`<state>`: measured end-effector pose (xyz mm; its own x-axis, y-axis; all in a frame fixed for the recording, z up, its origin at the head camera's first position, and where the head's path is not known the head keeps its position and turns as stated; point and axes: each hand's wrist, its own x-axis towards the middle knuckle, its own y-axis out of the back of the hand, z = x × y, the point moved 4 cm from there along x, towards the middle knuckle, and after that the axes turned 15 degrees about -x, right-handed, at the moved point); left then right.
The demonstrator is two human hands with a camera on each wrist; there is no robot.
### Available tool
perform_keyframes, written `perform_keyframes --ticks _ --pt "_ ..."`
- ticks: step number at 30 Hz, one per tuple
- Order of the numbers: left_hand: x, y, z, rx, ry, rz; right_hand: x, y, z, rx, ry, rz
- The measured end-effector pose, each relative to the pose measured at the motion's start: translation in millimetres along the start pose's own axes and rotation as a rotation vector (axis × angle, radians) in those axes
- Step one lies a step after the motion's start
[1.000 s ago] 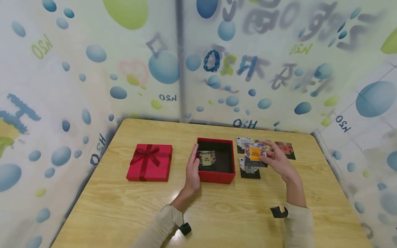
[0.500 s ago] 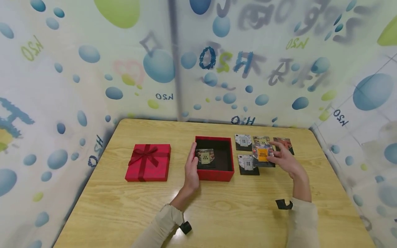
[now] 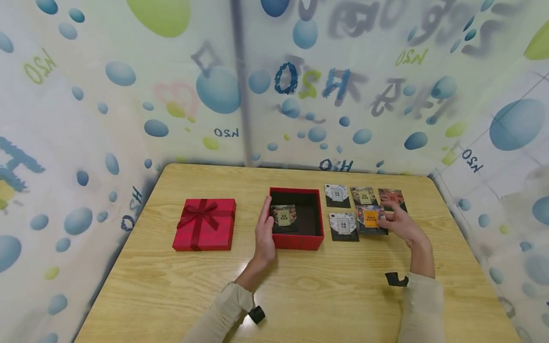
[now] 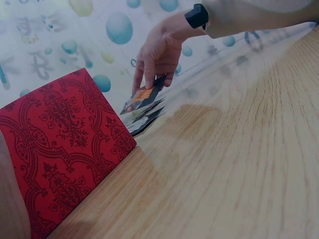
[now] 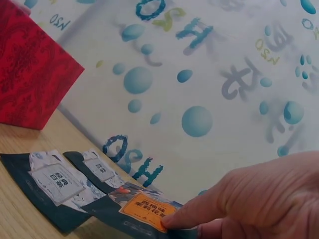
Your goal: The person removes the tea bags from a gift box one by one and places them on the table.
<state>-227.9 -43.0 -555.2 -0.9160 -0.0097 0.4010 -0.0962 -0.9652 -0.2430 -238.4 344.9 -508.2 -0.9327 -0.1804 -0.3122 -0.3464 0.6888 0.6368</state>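
Observation:
My right hand [image 3: 403, 226] pinches a flat black packet with an orange label [image 3: 368, 226] by its right side. In the left wrist view that orange-labelled packet [image 4: 142, 97] is tilted, just over the other packets. My left hand [image 3: 265, 243] lies with extended fingers along the left wall of an uncovered red box [image 3: 299, 242]. Inside the box, at the left, is a packet with a green label [image 3: 284, 216]. Two white-labelled packets [image 3: 344, 226] lie right of the box. Behind the held packet are another green-labelled packet [image 3: 363, 195] and a red-labelled packet [image 3: 388, 194], partly covered by my fingers.
A red lid with a dark ribbon bow [image 3: 210, 231] lies left of the box on the wooden table [image 3: 309, 295]. Patterned walls [image 3: 369, 109] stand close behind the table and at both sides.
My right hand has carried the orange-labelled packet rightward and lower, off the other packets, to a spot beside the front white-labelled one. My left hand has stayed at the box.

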Motion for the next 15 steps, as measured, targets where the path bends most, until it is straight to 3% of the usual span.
perform_keyframes --ticks 15 --pt "0.0 -0.5 0.7 0.012 0.013 0.000 3 0 15 -0.025 -0.062 -0.033"
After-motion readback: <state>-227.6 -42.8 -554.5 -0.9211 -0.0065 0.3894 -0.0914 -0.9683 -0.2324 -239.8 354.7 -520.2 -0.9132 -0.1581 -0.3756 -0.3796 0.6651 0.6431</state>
